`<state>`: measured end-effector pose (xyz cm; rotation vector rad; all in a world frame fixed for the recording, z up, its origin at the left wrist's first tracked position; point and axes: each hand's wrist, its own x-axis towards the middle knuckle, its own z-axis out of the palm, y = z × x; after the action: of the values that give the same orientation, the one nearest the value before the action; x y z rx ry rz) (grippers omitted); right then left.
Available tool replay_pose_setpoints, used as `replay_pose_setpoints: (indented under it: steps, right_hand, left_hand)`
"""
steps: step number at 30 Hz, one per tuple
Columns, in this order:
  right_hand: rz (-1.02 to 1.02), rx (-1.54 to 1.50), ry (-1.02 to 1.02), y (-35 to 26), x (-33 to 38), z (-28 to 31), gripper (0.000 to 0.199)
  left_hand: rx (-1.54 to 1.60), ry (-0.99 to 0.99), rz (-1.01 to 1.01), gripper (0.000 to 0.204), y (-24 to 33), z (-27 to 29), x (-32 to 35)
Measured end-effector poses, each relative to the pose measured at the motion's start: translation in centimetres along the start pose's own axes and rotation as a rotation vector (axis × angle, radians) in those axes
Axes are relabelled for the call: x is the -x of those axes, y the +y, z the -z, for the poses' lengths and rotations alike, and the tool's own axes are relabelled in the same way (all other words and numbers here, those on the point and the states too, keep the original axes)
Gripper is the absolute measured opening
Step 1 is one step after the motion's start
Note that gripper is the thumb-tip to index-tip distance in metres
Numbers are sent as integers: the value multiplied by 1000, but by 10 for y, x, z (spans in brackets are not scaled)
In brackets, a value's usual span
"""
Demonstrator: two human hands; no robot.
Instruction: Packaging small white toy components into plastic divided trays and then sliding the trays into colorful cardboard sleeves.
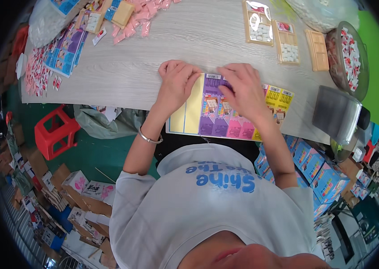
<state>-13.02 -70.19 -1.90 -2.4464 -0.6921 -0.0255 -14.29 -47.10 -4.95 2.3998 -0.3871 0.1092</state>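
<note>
A sheet of stickers (pixel 216 114) lies along the near table edge. Its left part is bare yellow backing (pixel 187 110); purple, pink and yellow labels cover the rest. At the backing's top edge, my left hand (pixel 178 83) is closed, with thumb and forefinger pinching the sheet's edge beside the first purple label. My right hand (pixel 247 92) rests over the upper purple and pink labels, its fingers bent and the thumb apart from them. It hides part of the sheet, and I see nothing held in it.
Filled beige trays (pixel 259 27) and an upright beige tray (pixel 317 50) stand at the far right, beside a clear bowl of small packets (pixel 351 58). A dark transparent container (pixel 337 112) sits nearer. Pink packets (pixel 144 18) and blue printed sheets (pixel 66 51) lie at far left. A red stool (pixel 55 132) stands below.
</note>
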Motion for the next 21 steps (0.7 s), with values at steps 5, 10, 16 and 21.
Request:
replay_pose_setpoints:
  steps: [5,10,16,21]
  right_hand:
    - [246,161,226,-1,-5,-36,31]
    - [399,168,209,15,-3,-35,27]
    - [337,144,297,16,-11,-40,29]
    - [407,188,305,19,-7,-37,26]
  left_hand:
    - [-95,92,-26,8,2,-14,1]
    - [-191,163,-37,5,4,-21,1]
    - [-231,201,-39,7,3,-24,0]
    - [-241,208,-47,9,5,-25,-4]
